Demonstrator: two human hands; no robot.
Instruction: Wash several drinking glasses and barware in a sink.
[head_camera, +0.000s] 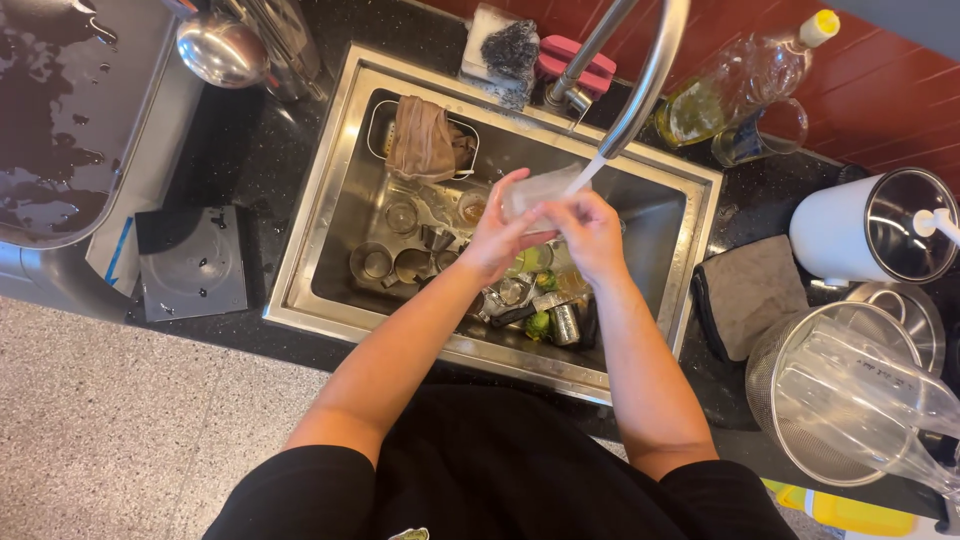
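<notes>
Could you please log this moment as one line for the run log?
left hand: holds clear cup | right hand: on cup | faucet: running onto cup | sink: dishes inside

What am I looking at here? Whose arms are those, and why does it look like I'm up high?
The camera sits on a person's head and looks down, so you see their own two arms. The left hand and right hand hold a clear cup under water running from the tap. Below is a metal sink full of small cups, with a brown cloth at the back. On the dark counter stand an oil bottle and a white canister.
</notes>
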